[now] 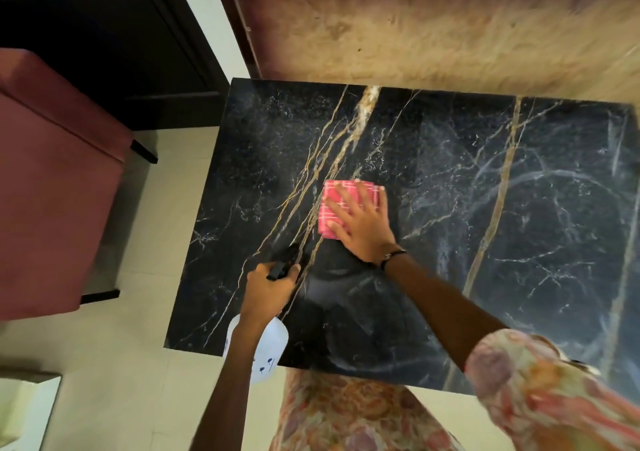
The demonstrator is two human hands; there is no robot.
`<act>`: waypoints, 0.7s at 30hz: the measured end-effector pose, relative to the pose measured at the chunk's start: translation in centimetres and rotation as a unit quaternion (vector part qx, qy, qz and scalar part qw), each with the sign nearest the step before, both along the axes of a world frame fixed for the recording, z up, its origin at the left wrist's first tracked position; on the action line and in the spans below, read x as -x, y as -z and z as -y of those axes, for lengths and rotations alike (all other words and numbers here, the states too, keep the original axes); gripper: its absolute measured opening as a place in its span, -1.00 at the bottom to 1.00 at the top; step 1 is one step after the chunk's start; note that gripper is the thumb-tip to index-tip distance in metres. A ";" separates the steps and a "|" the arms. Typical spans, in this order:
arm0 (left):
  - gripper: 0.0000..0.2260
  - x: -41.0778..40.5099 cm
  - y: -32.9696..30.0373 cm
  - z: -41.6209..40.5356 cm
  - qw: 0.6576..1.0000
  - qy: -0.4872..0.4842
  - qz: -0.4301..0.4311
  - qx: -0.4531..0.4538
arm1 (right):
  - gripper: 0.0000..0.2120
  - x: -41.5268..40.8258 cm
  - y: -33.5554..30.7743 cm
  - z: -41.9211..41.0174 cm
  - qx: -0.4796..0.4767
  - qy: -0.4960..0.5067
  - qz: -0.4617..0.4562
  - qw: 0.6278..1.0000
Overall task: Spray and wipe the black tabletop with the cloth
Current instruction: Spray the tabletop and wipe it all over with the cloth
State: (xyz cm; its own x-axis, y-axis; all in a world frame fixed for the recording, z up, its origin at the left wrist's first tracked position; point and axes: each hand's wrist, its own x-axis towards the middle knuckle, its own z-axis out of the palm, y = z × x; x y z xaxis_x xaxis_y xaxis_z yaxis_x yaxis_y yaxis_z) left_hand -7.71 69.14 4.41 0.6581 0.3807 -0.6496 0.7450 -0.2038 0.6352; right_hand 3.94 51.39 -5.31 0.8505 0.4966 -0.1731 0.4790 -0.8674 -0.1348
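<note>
Near the middle of the black tabletop (450, 180), the right hand (360, 222) lies flat on the folded pink cloth (334, 204), fingers straight and spread, palm pressing it to the marble; a dark band sits at that wrist. The left hand (268, 287) is curled round the black trigger head of the spray bottle (265, 350), gripping it over the near left part of the table, the white body hanging down past the front edge. The step in hand looks like the wipe itself, and the way to do it well is steady, even palm pressure, overlapping passes worked from the sprayed patch outward to the edges, with the cloth kept folded flat so it doesn't bunch under the fingers. Pale streaks show on the right half of the marble, so that side seems to want attention. The cloth is a short rectangle, its longer side running away from the person, slightly tilted. The bottle's long axis runs from its body near the person up to the nozzle, which points forward and a little right, toward the cloth.
</note>
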 end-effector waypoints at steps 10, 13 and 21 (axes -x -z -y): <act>-0.82 4.5 0.6 1.7 0.998 -0.052 -0.018 -0.004 | -0.50 8.8 1.0 4.4 -0.037 -0.256 0.016 0.966; -0.71 6.0 1.2 1.7 0.997 -0.059 -0.038 0.006 | -0.50 6.0 0.6 7.4 -0.007 -0.215 0.027 0.976; -0.74 9.1 1.7 0.8 0.997 -0.072 -0.032 0.010 | -0.45 8.2 0.0 -1.7 0.017 -0.115 -0.023 0.993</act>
